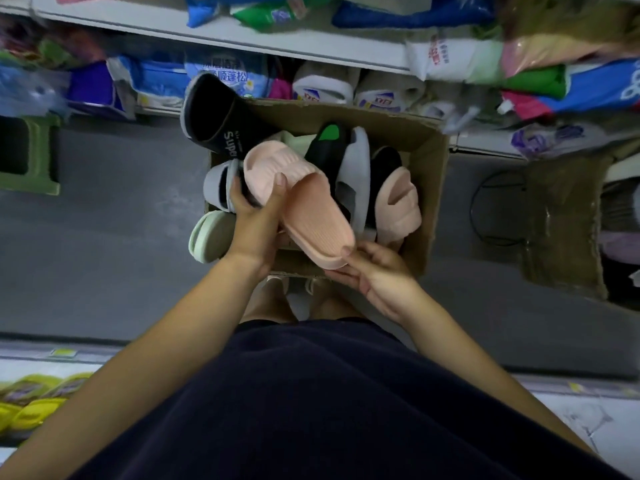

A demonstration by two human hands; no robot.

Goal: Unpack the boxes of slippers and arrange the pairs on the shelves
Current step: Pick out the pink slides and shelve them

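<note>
Both grips held one pink slipper (311, 209) over the cardboard box (429, 174): our left grip (256, 220) pinched its strap, our right grip (375, 271) its heel. We judged unpacking underway; next, its mate (398, 206) at three o'clock, then the shelves (242, 39) at twelve.

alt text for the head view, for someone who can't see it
A person's left hand and right hand hold a pink slipper over an open box packed with other slippers, on a grey floor. Beyond the box, shelves carry packaged goods.
</note>
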